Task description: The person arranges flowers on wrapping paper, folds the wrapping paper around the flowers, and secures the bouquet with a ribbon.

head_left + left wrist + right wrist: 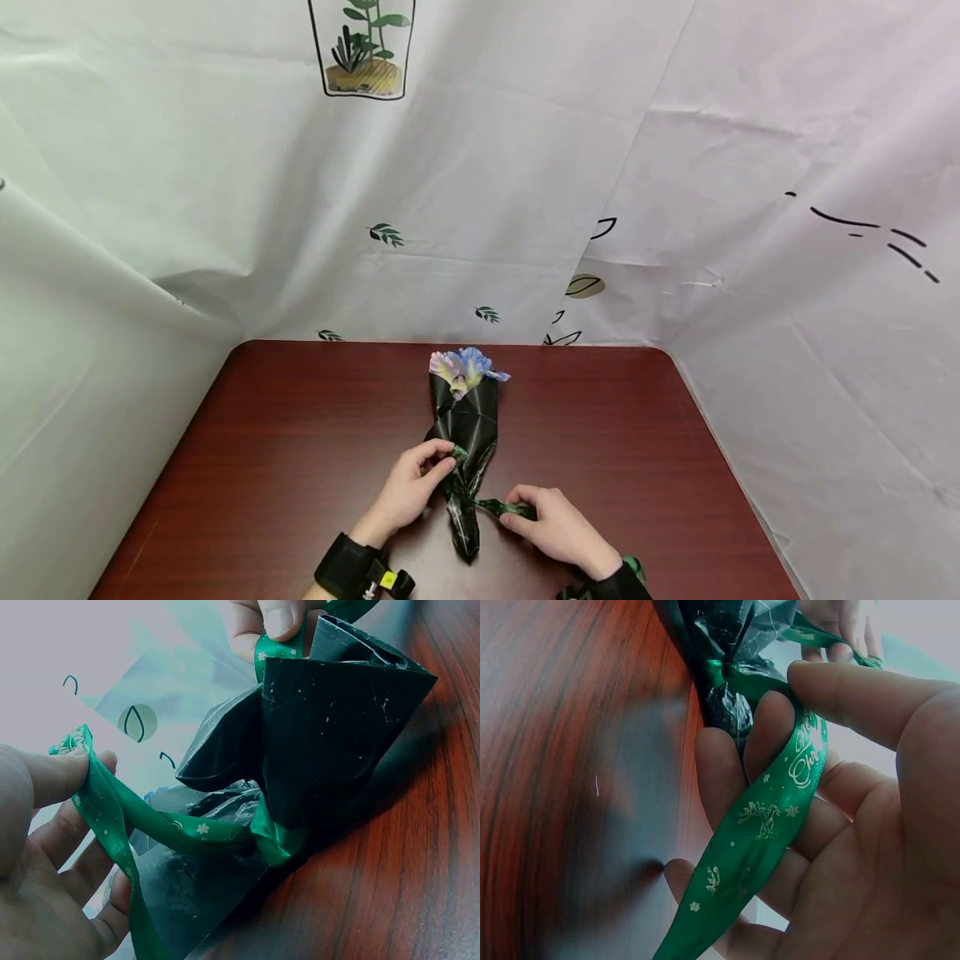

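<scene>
A bouquet wrapped in black paper (pixel 472 421) lies on the table, its pink and blue flowers (pixel 468 367) pointing to the far edge. Around its narrow lower part runs a green ribbon (pixel 187 832), drawn in at a small knot or crossing (pixel 277 840). My left hand (pixel 408 483) pinches one ribbon end between thumb and index finger, left of the wrap. On the other side, my right hand (pixel 555 521) pinches the other end, and a length of ribbon printed with pale figures (pixel 761 817) trails across its fingers. Both ribbon ends spread apart from the wrap.
The dark red-brown wooden table (pixel 315 417) has rounded far corners. White cloth (pixel 487 167) printed with leaves and a potted plant hangs behind it and along both sides. Black bands with small devices sit on the left wrist (pixel 352 567) and right wrist (pixel 618 583).
</scene>
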Demonstrator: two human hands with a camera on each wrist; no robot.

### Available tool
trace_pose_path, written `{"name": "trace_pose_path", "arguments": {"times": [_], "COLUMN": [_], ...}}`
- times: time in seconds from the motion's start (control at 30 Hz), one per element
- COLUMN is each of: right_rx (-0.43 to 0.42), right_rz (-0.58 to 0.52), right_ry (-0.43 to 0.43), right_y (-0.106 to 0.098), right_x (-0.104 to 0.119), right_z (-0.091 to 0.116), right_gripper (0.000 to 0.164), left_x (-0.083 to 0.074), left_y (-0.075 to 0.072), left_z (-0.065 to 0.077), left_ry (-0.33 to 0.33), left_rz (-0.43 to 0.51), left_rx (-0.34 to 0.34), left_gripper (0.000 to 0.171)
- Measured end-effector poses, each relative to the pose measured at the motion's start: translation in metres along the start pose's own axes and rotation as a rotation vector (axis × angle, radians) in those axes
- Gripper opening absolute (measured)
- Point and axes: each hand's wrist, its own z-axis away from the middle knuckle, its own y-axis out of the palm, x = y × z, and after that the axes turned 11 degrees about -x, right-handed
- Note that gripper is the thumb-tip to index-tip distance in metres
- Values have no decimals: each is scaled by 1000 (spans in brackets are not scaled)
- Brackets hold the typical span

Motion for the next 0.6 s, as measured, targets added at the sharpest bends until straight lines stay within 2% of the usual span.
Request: {"name": "trace_pose_path", "arguments": {"times": [0.2,0.37,0.6], "right_rx": [14,54,155], "right_rz": [1,5,21], "right_ry": [-2,-13,-29], "right_y": [-1,-3,-16], "right_x": [2,3,-2], "right_z": [-2,-2,1], "right_gripper": [16,19,31], "left_x": [3,2,3], "left_y": [-2,-3,-3], "left_z": [-1,-1,2], "left_ry": [9,-29,14], "left_rz": [11,3,-56], "left_rx": [-10,-13,-12], "left_gripper": [20,25,27]}}
